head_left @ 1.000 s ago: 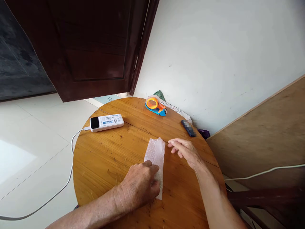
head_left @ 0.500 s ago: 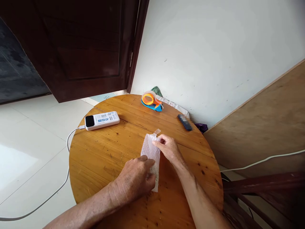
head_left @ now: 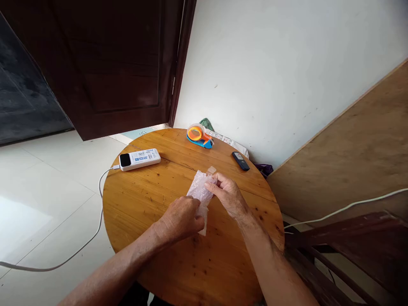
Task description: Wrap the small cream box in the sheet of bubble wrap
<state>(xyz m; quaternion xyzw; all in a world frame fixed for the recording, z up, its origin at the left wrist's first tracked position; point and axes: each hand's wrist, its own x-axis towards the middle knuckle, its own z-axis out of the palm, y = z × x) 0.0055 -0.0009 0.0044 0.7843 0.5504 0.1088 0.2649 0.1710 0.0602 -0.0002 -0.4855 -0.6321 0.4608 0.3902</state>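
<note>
A piece of bubble wrap (head_left: 201, 187), long and translucent, lies in front of me over the round wooden table (head_left: 137, 208). Its middle is gripped by my left hand (head_left: 181, 216), whose fingertips are partly hidden behind the sheet. The thumb and fingers of my right hand (head_left: 228, 193) pinch its upper right edge. A short strip of clear tape (head_left: 211, 170) sticks out past the top of the wrap, beside my right fingertips. Whether anything is inside the wrap I cannot tell.
A tape dispenser (head_left: 200, 135) in orange and blue stands at the far edge. A white power bank (head_left: 140, 159) with a cable (head_left: 100, 191) lies on the left, a dark handheld device (head_left: 240, 161) on the right. Beyond are a door (head_left: 121, 63) and a wall (head_left: 270, 63).
The bubble wrap has become more crumpled and bent between my hands, its top tilting right. Both hands have drawn closer together on it. The camera view has shifted slightly.
</note>
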